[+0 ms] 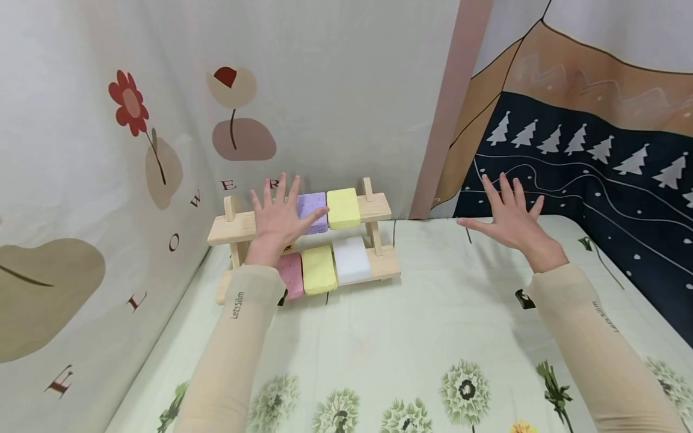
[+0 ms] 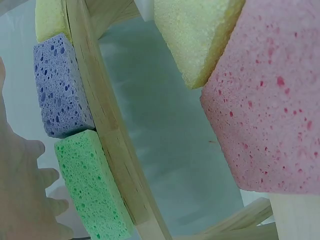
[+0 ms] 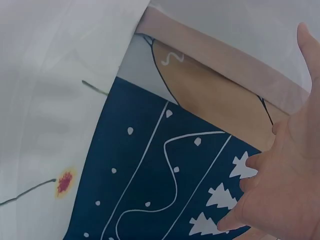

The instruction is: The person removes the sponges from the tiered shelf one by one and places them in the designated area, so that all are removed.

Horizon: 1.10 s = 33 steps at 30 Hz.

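A two-tier wooden rack [image 1: 233, 228] holds several coloured sponges. On the upper tier are a purple sponge [image 1: 319, 207], a yellow sponge [image 1: 343, 208] and a green sponge [image 2: 93, 184], which the hand hides in the head view. The lower tier carries a pink sponge [image 1: 290, 275], another yellow sponge [image 1: 319, 269] and a white sponge [image 1: 352, 260]. My left hand [image 1: 277, 219] is spread above the rack's left half, holding nothing. Far to the right, my right hand [image 1: 511, 218] has its fingers spread in the air, with nothing in it.
A pale cloth with printed flowers [image 1: 379, 337] covers the table. Behind the rack hangs a light curtain [image 1: 346, 90]. A dark cloth printed with trees [image 1: 574, 162] hangs at the back right, behind the right hand.
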Available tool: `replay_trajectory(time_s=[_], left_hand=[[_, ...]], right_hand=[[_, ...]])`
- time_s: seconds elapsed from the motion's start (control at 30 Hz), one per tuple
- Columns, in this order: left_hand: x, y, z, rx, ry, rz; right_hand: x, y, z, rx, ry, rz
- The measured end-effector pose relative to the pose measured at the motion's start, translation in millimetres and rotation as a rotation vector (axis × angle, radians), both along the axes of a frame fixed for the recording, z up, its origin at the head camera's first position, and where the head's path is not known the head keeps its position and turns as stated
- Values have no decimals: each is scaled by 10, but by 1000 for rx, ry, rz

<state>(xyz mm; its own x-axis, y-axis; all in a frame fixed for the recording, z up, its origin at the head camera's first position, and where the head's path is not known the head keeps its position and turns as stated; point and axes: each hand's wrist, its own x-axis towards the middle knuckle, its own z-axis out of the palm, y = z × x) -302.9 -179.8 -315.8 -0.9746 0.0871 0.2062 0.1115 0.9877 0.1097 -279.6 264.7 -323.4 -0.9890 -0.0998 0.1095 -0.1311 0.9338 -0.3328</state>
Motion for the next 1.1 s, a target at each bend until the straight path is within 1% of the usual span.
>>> replay_trajectory(time_s=[0.27, 0.67, 0.97, 1.1], left_hand=[[5, -40, -15, 20, 12, 1], [17, -133, -36, 32, 12, 12], [44, -252, -84, 80, 41, 20], [65, -311, -105, 96, 73, 27]], right_hand=[[-8, -98, -13, -16, -9, 8], [-57, -256, -79, -63, -15, 18], [-78, -397, -129, -98, 16, 31], [-91, -472, -157, -105, 31, 37]])
